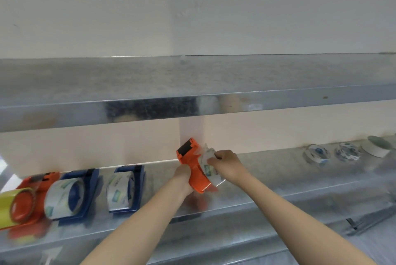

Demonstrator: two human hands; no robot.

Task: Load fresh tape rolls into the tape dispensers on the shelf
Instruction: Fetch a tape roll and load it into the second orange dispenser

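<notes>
My left hand [182, 175] grips the handle of the orange dispenser [189, 155] over the shelf [278, 170]. My right hand [227, 164] has its fingers curled on the tape roll [209, 167] that sits in the dispenser. I judge the roll is not yet fully seated. I should keep the dispenser steady and press the roll straight onto the hub, then lead the free end toward the blade so it does not stick to itself. More rolls [317, 153] lie to the right, well apart.

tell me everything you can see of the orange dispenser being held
The orange dispenser looks like glossy plastic, with a black pad at its upper end. It is tilted, held over the lower shelf. A white printed tape roll sits in it. The left hand grips its lower body; the right hand pinches the tape.
</notes>
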